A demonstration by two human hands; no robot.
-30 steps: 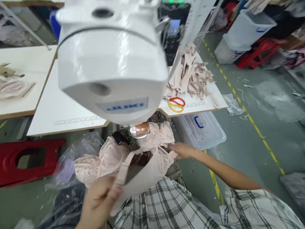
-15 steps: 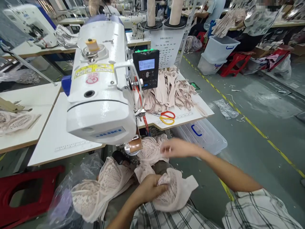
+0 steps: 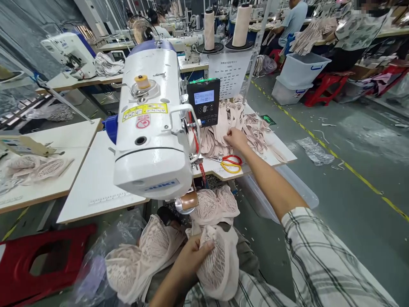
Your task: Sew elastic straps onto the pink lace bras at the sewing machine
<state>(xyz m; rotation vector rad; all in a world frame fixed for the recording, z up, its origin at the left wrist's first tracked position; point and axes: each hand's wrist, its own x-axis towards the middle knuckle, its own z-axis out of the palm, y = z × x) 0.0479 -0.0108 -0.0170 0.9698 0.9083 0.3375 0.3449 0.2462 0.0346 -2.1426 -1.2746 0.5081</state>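
1. Over the lap, before the machine: one pale pink lace bra [image 3: 220, 262], its near cup turned up toward the viewer.
2. Left hand [image 3: 191, 254], one: fingers closed, thumb uppermost, gripping the lace bra by the cup's left edge.
3. Right hand [image 3: 237, 139], one: arm stretched forward over the table, fingers bent, tips down among the fabric strips. Whether they pinch a strip cannot be told at this angle.
4. Fabric strips [image 3: 226, 120], pale pink, one loose heap, on the right part of the white table [image 3: 86, 181].
5. Scissors [image 3: 223, 162], one pair, one handle red, one yellow; lying at the table's front edge, near the right hand.
6. Sewing machine [image 3: 150, 136], white, one, left of the heap; lit control panel [image 3: 203, 102] at its right side.
7. Lace cups [image 3: 207, 207], one pair, beside the machine's lower arm, beyond the lace bra.
8. Second bra [image 3: 155, 236], matching lace, on the left of the lap, clear of the fingers.
9. Thread cones [image 3: 241, 25], two, upright behind the panel, above a printed sheet [image 3: 230, 70].
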